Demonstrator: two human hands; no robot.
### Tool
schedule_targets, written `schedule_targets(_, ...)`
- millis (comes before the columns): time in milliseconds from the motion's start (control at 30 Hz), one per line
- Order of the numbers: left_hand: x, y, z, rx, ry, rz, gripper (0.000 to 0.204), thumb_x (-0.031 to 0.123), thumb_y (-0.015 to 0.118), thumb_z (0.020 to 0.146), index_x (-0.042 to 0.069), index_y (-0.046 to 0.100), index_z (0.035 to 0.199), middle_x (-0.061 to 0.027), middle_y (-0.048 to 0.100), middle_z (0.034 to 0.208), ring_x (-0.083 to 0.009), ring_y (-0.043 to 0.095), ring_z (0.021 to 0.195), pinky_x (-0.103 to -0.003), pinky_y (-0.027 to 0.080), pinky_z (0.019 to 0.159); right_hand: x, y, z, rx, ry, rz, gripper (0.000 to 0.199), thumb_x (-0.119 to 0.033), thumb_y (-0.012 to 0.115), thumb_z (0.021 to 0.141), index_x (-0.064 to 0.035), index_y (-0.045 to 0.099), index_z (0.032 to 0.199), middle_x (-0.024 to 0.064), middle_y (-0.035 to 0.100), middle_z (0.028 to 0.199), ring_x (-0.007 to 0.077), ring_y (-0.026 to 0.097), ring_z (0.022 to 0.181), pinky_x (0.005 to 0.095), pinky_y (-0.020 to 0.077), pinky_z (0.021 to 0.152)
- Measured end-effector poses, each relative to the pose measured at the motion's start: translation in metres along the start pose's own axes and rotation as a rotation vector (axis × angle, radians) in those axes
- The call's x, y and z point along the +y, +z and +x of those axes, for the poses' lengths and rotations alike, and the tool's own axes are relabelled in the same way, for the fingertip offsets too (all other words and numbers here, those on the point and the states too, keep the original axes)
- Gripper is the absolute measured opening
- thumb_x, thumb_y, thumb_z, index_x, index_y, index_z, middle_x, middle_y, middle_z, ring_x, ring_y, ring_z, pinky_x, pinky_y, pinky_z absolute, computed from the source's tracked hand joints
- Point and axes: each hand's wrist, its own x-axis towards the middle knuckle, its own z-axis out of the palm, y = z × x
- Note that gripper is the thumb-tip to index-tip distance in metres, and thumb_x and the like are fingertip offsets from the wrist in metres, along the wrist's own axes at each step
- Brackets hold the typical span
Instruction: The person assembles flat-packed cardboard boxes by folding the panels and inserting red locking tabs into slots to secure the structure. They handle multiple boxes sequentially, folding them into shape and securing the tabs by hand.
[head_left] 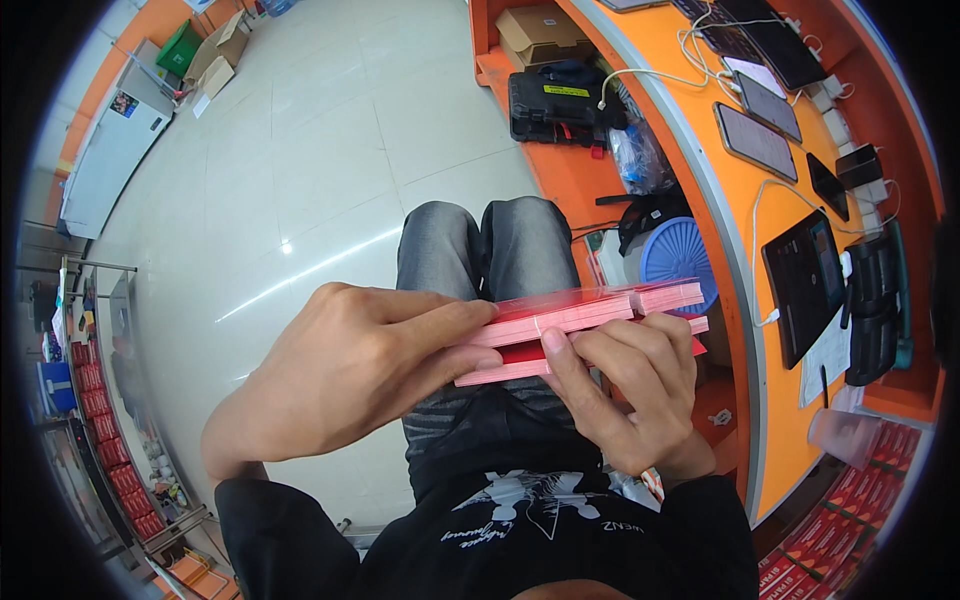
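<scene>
I hold bundles of red cards (570, 318) with pale pink edges above my lap, seen edge-on. An upper and a lower layer show, with a dark red gap between them. A thin, pale band seems to cross the upper edge. My left hand (345, 365) pinches the left end, with fingertips at the upper layer and near the gap. My right hand (635, 390) is closed round the right part, its thumb tip against the upper layer's edge and its other fingers bent. The cards' faces are mostly hidden.
At my right runs an orange counter (735, 240) with phones (755, 140), a black tablet-like device (803, 285), and white cables. Under it are a black case (560, 108), a cardboard box (543, 38) and a blue lid (680, 262). Red packs (825, 530) lie at lower right.
</scene>
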Motion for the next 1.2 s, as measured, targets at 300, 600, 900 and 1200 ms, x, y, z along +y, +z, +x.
schedule_targets(300, -0.006, -0.01, 0.015, -0.091, -0.095, -0.216, 0.021, 0.018, 0.078, 0.093, 0.0, 0.081, 0.103, -0.0137, 0.077, 0.081, -0.0212, 0.074, 0.063, -0.033, 0.059, 0.062, 0.003, 0.004, 0.0, 0.033, -0.055, -0.057, 0.032, -0.014, 0.072, 0.076, -0.0018, 0.081, 0.105, 0.004, 0.069, 0.094, 0.0179, 0.065, 0.089, 0.0348, 0.0455, 0.077)
schedule_targets(600, -0.015, -0.007, 0.016, -0.071, -0.081, -0.281, 0.022, 0.021, 0.08, 0.091, 0.002, 0.082, 0.102, -0.0121, 0.078, 0.081, -0.0218, 0.076, 0.066, -0.033, 0.061, 0.065, 0.005, 0.005, -0.005, 0.069, -0.071, -0.044, 0.029, -0.013, 0.072, 0.078, -0.0033, 0.081, 0.104, 0.002, 0.069, 0.094, 0.0157, 0.065, 0.089, 0.0337, 0.0451, 0.076)
schedule_targets(900, -0.018, -0.005, 0.017, -0.072, -0.081, -0.279, 0.024, 0.026, 0.08, 0.091, 0.004, 0.083, 0.101, -0.0114, 0.078, 0.078, -0.0214, 0.075, 0.065, -0.033, 0.06, 0.065, 0.006, 0.005, -0.005, 0.075, -0.076, -0.044, 0.029, -0.014, 0.072, 0.079, -0.0039, 0.082, 0.104, 0.0014, 0.068, 0.093, 0.0151, 0.065, 0.089, 0.0333, 0.0451, 0.077)
schedule_targets(1200, -0.015, -0.009, 0.019, -0.093, -0.132, -0.232, 0.023, 0.027, 0.079, 0.092, 0.005, 0.083, 0.099, -0.0104, 0.079, 0.08, -0.0219, 0.076, 0.068, -0.034, 0.062, 0.067, 0.006, 0.004, -0.006, 0.059, -0.073, -0.034, 0.029, -0.015, 0.072, 0.079, -0.004, 0.081, 0.104, 0.0022, 0.068, 0.094, 0.0156, 0.065, 0.09, 0.0334, 0.0452, 0.077)
